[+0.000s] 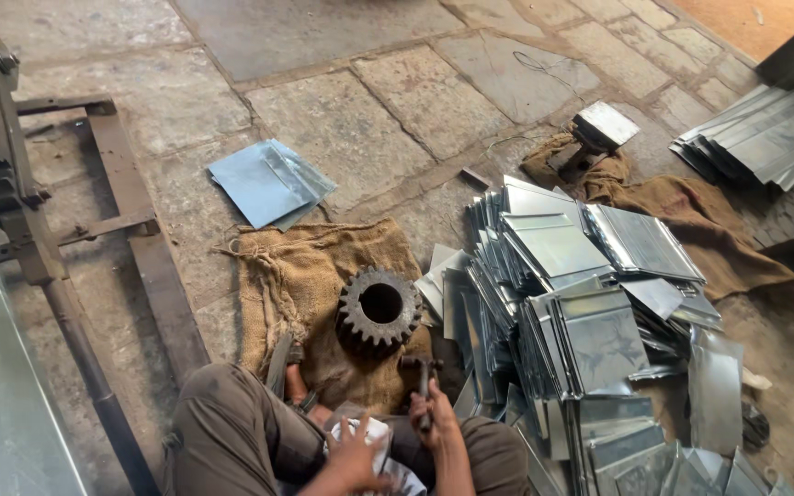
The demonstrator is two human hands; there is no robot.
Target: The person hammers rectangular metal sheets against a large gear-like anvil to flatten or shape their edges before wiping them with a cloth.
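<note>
**Sheet under left hand, hammer in right**

While seated on the stone floor (342, 129), person works over their lap. Left hand (357, 456): fingers spread flat, pressing a small metal sheet (377, 432). Right hand (436, 418): fingers wrapped round a hammer (423, 381), head up. Ahead: gear wheel (379, 310) on burlap sack (300, 276). Right: big pile of folded sheets (581, 321), seemingly done; flat blanks (268, 181) lie well apart.

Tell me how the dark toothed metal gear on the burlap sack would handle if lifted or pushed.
The dark toothed metal gear looks thick and solid, so probably heavy for its size and rigid. Lying flat on the burlap sack, it likely won't roll, and the coarse cloth would probably resist sliding.
</note>
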